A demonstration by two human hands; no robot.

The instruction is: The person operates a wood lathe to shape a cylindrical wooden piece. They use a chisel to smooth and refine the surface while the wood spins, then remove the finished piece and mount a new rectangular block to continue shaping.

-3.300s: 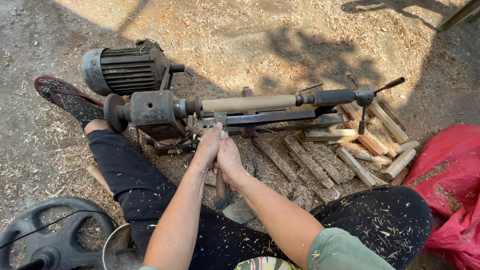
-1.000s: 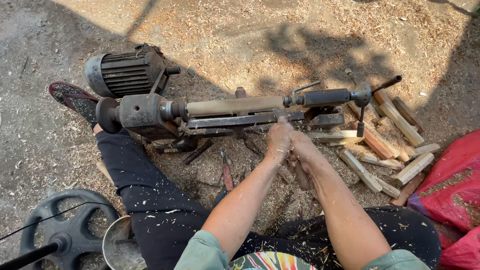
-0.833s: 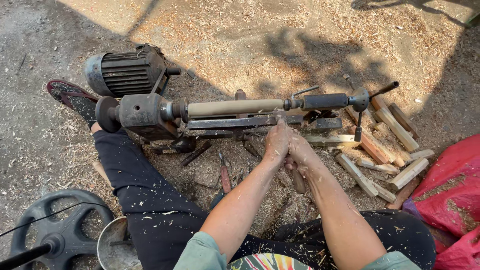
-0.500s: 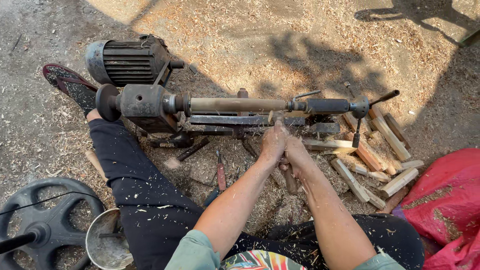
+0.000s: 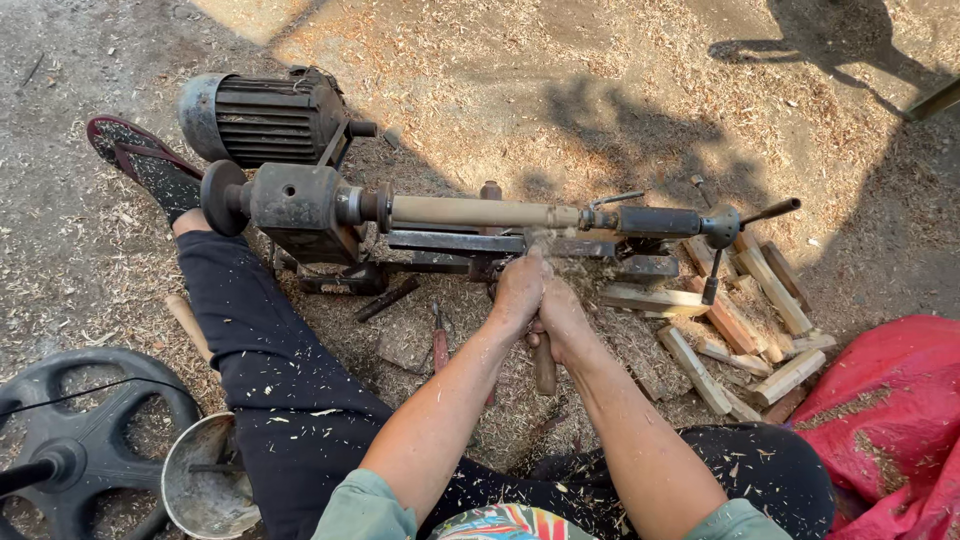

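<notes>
Gripping a wooden-handled turning tool (image 5: 544,368) with both hands, I am working at a small ground-level lathe (image 5: 330,215). My left hand (image 5: 520,290) is wrapping over the front of the tool near the lathe bed, and my right hand (image 5: 562,322) is clamping the handle just behind it, the two hands pressing together. The tool's tip is hidden behind my left hand, so I cannot tell whether it is touching the wood. A pale round wooden spindle (image 5: 485,212) is lying level between the headstock on the left and the dark tailstock (image 5: 665,220) on the right, just above my hands, and a little puff of dust is showing at its right end.

A grey electric motor (image 5: 265,118) is sitting behind the headstock. My left leg in dark trousers (image 5: 270,360) is stretching toward the lathe, the sandal (image 5: 140,160) resting beside the motor. Cut wooden blanks (image 5: 740,330) are lying in a loose pile right of the lathe, near a red cloth (image 5: 890,420). A black weight plate (image 5: 85,430) and a metal bowl (image 5: 205,480) are lying by my left knee, and shavings are covering the ground.
</notes>
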